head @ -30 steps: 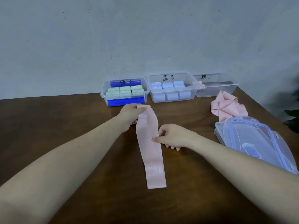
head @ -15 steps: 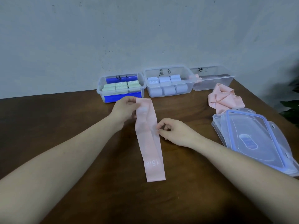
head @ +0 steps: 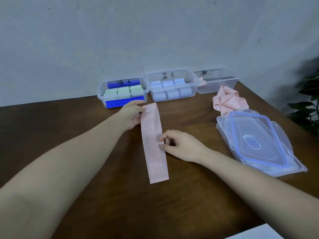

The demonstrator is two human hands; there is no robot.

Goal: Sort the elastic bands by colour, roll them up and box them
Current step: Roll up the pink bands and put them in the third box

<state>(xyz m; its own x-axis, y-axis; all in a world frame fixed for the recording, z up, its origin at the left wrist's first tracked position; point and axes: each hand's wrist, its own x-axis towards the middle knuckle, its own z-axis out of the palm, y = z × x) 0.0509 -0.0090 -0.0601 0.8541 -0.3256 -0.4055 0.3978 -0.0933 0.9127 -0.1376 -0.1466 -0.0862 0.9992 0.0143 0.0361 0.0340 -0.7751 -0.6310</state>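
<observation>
A pink elastic band [head: 154, 144] marked "15 LB" lies flat and lengthwise on the brown table [head: 69, 135]. My left hand [head: 132, 115] pinches its far left corner. My right hand [head: 179, 144] touches the band's right edge at mid-length with curled fingertips. A heap of loose pink bands [head: 227, 100] lies at the right. Three clear boxes stand along the wall: the left box [head: 103, 96] holds green rolls, the middle box [head: 195, 89] holds pale blue rolls, and the right box [head: 231, 85] holds a pink roll [head: 200, 82] at its left end.
Stacked clear lids with blue rims [head: 255, 142] lie at the right of the table. Dark plant leaves [head: 307, 111] show past the table's right edge. A white sheet corner [head: 259, 233] is at the bottom right. A grey wall stands right behind the boxes.
My right hand slid down the band's right edge toward me and loosened its grip to a fingertip touch. The band now lies flatter. My left hand kept its hold on the far end.
</observation>
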